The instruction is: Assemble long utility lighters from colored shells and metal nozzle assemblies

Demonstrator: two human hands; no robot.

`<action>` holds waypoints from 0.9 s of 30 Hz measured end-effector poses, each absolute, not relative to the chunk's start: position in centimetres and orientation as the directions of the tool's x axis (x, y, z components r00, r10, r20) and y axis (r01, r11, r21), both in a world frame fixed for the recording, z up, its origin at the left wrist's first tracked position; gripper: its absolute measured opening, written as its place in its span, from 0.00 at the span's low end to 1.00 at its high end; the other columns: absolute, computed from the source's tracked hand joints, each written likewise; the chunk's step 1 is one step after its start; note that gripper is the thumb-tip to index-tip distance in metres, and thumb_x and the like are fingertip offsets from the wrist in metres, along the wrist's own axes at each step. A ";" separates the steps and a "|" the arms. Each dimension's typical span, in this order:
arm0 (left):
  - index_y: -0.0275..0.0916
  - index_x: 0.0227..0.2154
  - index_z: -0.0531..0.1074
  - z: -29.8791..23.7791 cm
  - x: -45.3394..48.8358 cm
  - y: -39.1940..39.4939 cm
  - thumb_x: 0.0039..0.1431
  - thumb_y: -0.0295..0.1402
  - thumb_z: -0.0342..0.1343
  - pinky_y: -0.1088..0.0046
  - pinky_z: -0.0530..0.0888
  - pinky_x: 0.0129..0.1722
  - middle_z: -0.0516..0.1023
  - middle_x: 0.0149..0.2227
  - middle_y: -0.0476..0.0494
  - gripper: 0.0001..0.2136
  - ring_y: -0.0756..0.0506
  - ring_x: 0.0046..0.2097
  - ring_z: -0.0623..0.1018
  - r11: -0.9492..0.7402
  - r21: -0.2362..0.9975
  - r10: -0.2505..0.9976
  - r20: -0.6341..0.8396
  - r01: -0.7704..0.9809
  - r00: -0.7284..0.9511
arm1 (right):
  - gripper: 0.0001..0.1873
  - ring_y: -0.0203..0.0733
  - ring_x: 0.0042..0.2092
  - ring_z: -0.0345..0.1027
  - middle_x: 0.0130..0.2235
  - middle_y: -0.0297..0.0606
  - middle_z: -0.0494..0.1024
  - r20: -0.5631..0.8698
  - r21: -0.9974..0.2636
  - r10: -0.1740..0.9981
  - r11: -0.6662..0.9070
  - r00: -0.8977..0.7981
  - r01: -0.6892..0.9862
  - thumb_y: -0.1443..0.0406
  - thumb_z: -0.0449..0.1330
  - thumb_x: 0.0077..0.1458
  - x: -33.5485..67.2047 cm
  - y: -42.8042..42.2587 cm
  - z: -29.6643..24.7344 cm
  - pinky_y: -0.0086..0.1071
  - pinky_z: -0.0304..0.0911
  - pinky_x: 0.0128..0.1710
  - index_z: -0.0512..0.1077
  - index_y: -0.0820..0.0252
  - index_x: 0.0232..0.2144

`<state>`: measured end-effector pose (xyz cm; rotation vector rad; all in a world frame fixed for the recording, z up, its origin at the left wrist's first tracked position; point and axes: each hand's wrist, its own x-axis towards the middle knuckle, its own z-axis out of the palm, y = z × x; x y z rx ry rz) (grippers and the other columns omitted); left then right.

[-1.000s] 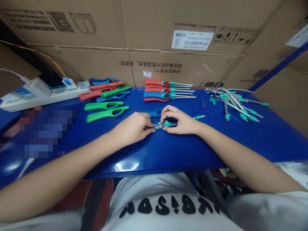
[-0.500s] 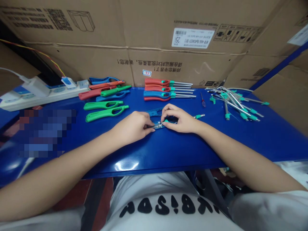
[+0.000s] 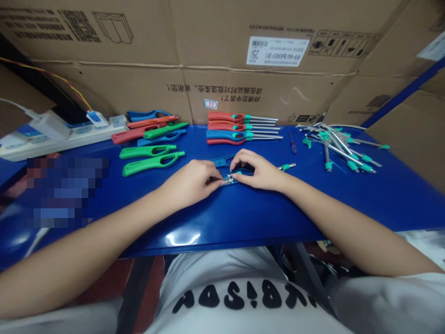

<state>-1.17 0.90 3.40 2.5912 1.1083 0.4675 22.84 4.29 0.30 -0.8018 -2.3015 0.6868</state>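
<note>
Both hands meet at the middle of the blue table [image 3: 243, 213]. My left hand [image 3: 189, 183] is closed, its fingertips pinching the near end of a blue lighter shell [image 3: 222, 162] that lies flat. My right hand [image 3: 259, 170] is curled over the same piece, fingers pressed on a teal-and-metal insert [image 3: 232, 176] inside it. A metal tube with a teal collar [image 3: 287, 166] sticks out to the right from under my right hand.
Two green handle shells [image 3: 151, 157] lie to the left, with red, green and blue shells [image 3: 149, 127] behind them. Assembled red and blue lighters [image 3: 239, 128] lie at the back centre, with a small screwdriver [image 3: 293, 145]. Several metal tubes [image 3: 339, 146] are piled right. A power strip [image 3: 52, 137] and cardboard boxes [image 3: 222, 55] line the back.
My right hand's fingers have shifted slightly left along the blue piece, covering more of the teal insert. The left hand has hardly moved.
</note>
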 end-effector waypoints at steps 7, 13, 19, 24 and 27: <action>0.37 0.36 0.83 3.5 -1.2 1.2 0.62 0.31 0.62 0.74 0.71 0.35 0.82 0.33 0.44 0.06 0.48 0.32 0.78 -0.612 0.484 0.767 0.168 0.625 0.620 | 0.06 0.42 0.42 0.67 0.41 0.39 0.74 0.363 -0.627 0.686 0.680 -0.630 0.379 0.66 0.64 0.57 22.8 4.3 0.3 0.38 0.65 0.46 0.73 0.57 0.38; 0.37 0.35 0.83 3.4 -1.3 1.5 0.61 0.35 0.62 0.76 0.70 0.29 0.81 0.30 0.46 0.08 0.50 0.26 0.77 -0.471 0.627 0.823 0.059 0.620 0.565 | 0.06 0.43 0.42 0.67 0.41 0.39 0.74 0.347 -0.625 0.692 0.674 -0.633 0.393 0.65 0.64 0.57 22.9 4.3 0.3 0.39 0.65 0.46 0.73 0.57 0.39; 0.36 0.35 0.83 3.1 -1.3 1.8 0.61 0.36 0.62 0.77 0.70 0.26 0.82 0.28 0.45 0.09 0.51 0.23 0.77 -0.398 0.678 0.839 -0.003 0.618 0.544 | 0.06 0.42 0.41 0.67 0.40 0.39 0.74 0.355 -0.624 0.689 0.678 -0.631 0.389 0.65 0.63 0.57 22.9 4.3 0.4 0.38 0.65 0.44 0.73 0.58 0.39; 0.36 0.35 0.82 3.1 -1.2 1.8 0.61 0.34 0.62 0.77 0.71 0.26 0.82 0.28 0.46 0.08 0.51 0.22 0.77 -0.386 0.692 0.839 -0.012 0.611 0.544 | 0.06 0.42 0.41 0.67 0.41 0.39 0.74 0.350 -0.627 0.695 0.672 -0.628 0.394 0.65 0.64 0.57 22.9 4.3 0.3 0.37 0.64 0.44 0.73 0.57 0.39; 0.36 0.35 0.82 3.2 -1.3 1.8 0.61 0.34 0.62 0.78 0.71 0.25 0.82 0.29 0.46 0.07 0.51 0.22 0.77 -0.377 0.696 0.842 -0.019 0.611 0.540 | 0.06 0.42 0.41 0.67 0.41 0.38 0.74 0.346 -0.626 0.692 0.673 -0.633 0.394 0.65 0.64 0.57 22.9 4.3 0.3 0.37 0.64 0.44 0.73 0.57 0.39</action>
